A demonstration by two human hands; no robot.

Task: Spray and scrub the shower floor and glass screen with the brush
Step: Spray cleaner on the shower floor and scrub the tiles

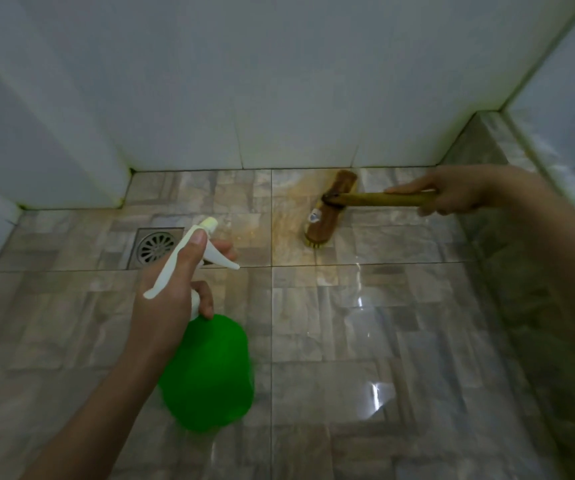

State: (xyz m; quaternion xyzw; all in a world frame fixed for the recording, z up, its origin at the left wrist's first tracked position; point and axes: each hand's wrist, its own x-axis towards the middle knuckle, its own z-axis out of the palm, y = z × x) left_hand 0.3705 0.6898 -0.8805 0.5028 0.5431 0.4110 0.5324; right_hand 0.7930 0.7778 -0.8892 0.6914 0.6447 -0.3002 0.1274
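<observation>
My left hand grips the white trigger head of a green spray bottle, held above the shower floor with the nozzle pointing away toward the far wall. My right hand holds the wooden handle of a scrub brush. The brush head rests bristles-down on the floor tiles near the far wall, on a yellowish-brown stained patch. The floor is glossy, stone-patterned tile with bright wet-looking reflections.
A round metal floor drain lies left of the brush, behind the sprayer nozzle. White tiled walls enclose the far side and left. A raised tiled kerb runs along the right side.
</observation>
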